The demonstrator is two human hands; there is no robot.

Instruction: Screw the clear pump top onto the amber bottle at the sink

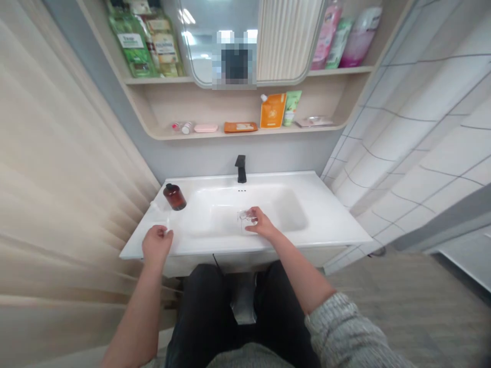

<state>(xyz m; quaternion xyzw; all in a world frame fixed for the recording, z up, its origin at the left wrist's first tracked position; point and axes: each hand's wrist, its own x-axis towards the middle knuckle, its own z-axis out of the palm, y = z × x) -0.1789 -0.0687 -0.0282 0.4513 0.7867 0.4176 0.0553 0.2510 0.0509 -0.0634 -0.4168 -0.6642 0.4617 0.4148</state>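
My right hand (261,223) is on a clear cup (245,221) standing in the right half of the white washbasin (330,225), low and just right of the frame's center. My fingers are pressed together and lie against the cup's right side. The cup is blurred, so I cannot tell whether anything is inside it.

My left hand (156,245) is at the basin's near left edge, with its fingers bunched together. Just above it, a small clear object (161,213) lies on the white rim, too blurred to identify. I cannot tell whether my fingers are pinching it.

Farther up the rim, at the left, an amber bottle (175,197) with a black cap stands upright, near the basin's bowl. Its dark glass hides what it holds. A black faucet (241,169) rises at the back of the basin, near the top center of the basin area.

Above, on the lower shelf (268,131), an orange pouch (273,110) stands beside a green tube (292,107), with small bottles (181,128) and a pink soap bar (205,128) toward the left. On the shelf above, green bottles (132,43) crowd the upper left of the frame, and pink bottles (356,38) stand at the upper right.
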